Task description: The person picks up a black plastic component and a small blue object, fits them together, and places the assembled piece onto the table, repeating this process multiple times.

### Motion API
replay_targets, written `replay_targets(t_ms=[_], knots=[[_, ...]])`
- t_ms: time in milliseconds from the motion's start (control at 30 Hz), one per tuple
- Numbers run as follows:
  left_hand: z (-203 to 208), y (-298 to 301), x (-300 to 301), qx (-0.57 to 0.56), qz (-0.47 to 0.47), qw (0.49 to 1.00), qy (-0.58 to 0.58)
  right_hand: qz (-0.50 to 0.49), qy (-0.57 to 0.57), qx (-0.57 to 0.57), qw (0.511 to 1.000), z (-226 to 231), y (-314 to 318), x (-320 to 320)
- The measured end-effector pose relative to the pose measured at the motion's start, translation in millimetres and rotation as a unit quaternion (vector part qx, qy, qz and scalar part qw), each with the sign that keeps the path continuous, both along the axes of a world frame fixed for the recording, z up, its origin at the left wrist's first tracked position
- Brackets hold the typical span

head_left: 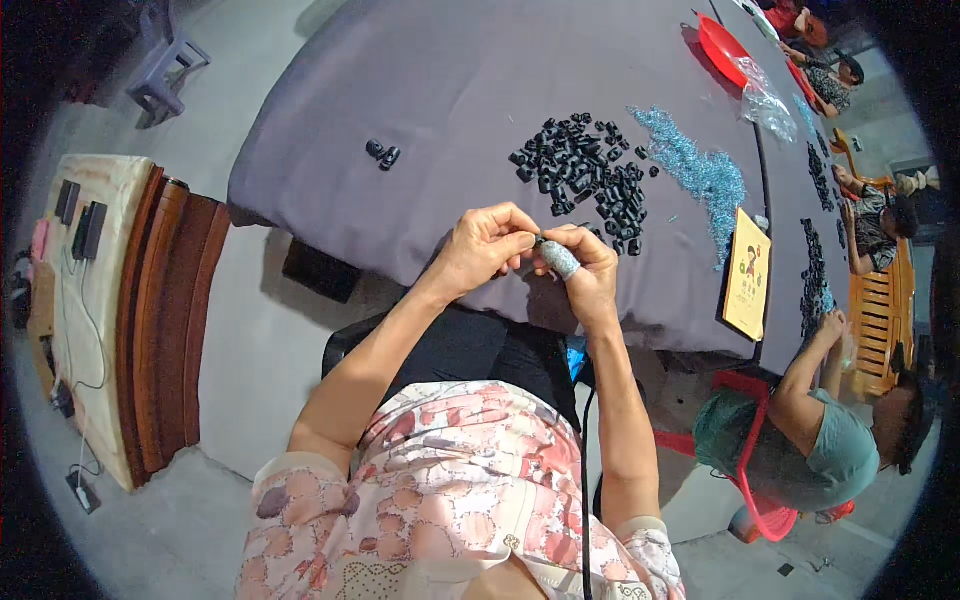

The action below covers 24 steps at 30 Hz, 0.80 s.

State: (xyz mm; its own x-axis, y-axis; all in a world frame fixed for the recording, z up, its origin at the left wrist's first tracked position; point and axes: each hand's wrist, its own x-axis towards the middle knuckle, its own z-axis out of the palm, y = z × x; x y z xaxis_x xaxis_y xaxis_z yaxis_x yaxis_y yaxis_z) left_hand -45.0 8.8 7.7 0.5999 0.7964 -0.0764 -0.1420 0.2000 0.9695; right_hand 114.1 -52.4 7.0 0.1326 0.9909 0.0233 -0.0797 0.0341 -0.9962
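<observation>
1 small dark piece (541,241), mostly hidden, is pinched between the fingertips of the left hand (485,250) and right hand (592,264), apparently so it can be steadied near the edge of the table (420,110). Just beyond, black parts (575,165) are heaped, likely for easy reach, with blue glittery pieces (705,175) spread beside them; a small black cluster (389,158) is set well apart, perhaps for separation.
</observation>
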Motion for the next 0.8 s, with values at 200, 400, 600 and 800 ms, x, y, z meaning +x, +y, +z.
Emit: replay_targets(t_ms=[200, 400, 600, 800], knots=[[-3, 0, -2, 0.022, -0.01, 1.0, -0.005, 0.009, 0.021, 0.032, 0.999, -3, 3, 0], [-2, 1, -4, -0.003, -0.03, 0.999, -0.023, -0.001, 0.031, -0.048, 0.998, 2, 2, 1], [-1, -2, -2, 0.007, -0.028, 0.999, -0.017, 0.022, 0.036, 0.027, 0.999, -2, 3, 1], [-5, -9, 1, 0.039, -0.002, 0.999, -0.024, 0.019, 0.002, 0.03, 0.999, -4, 2, 3]])
